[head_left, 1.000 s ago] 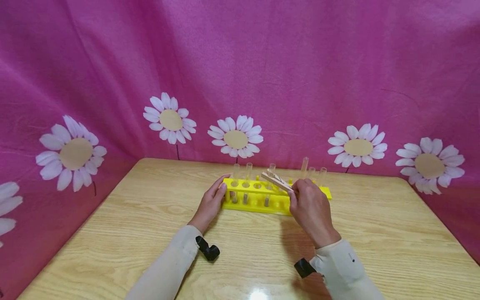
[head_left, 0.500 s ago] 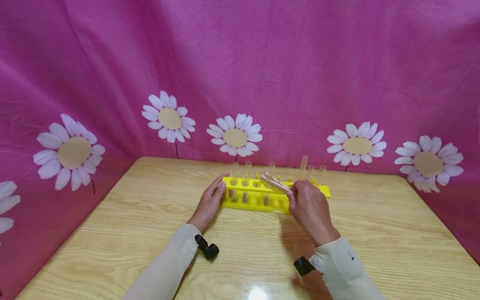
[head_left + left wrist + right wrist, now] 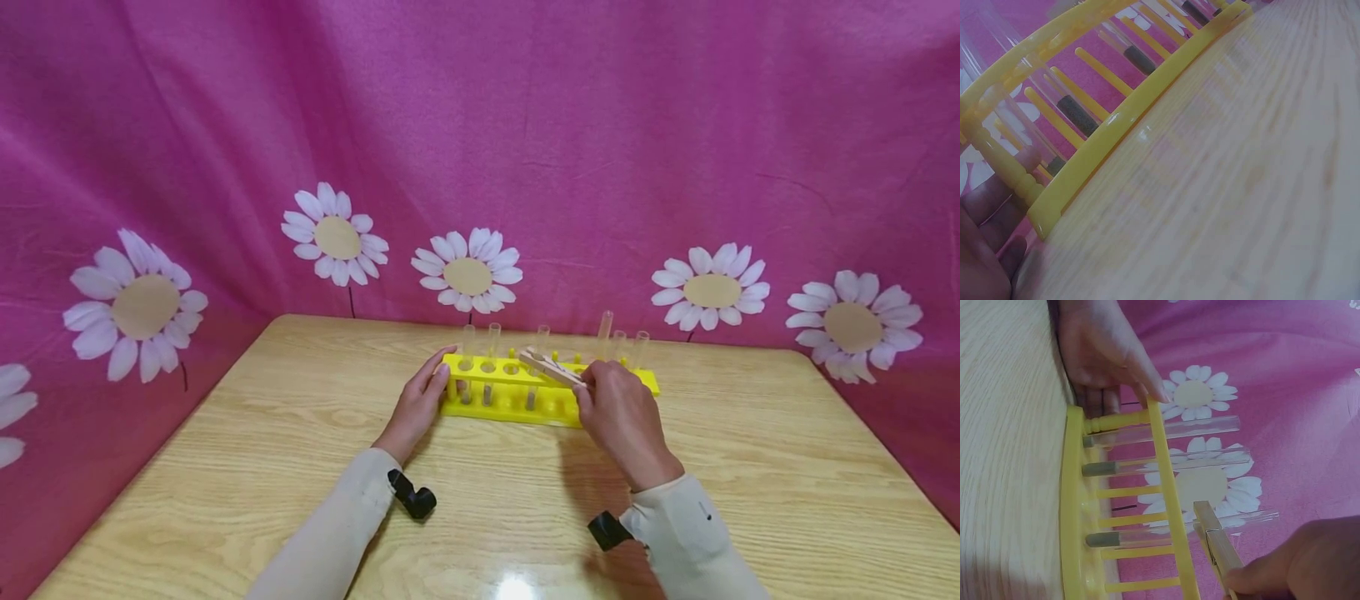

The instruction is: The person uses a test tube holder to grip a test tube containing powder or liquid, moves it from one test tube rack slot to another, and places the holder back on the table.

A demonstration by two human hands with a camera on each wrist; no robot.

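A yellow test tube rack (image 3: 555,379) stands on the table, holding several clear test tubes. My left hand (image 3: 414,407) grips its left end, the thumb on the top bar and the fingers around the end post. In my right hand (image 3: 624,423) is a wooden test tube clamp (image 3: 1217,547), pinched between thumb and fingers. The clamp's jaws lie at a test tube (image 3: 1254,517) near the rack's middle, just above the top bar. Dark grey matter fills the bottom of that tube and of the two tubes (image 3: 1077,114) at the left end.
More test tubes (image 3: 604,333) rise at the right end of the rack, one standing higher, partly behind my right hand. The wooden table (image 3: 480,508) reaches back to a pink cloth (image 3: 585,167) printed with daisies.
The clamp has dropped slightly along the test tube, closer to the rack's top bar. My left hand keeps its grip on the rack's end.
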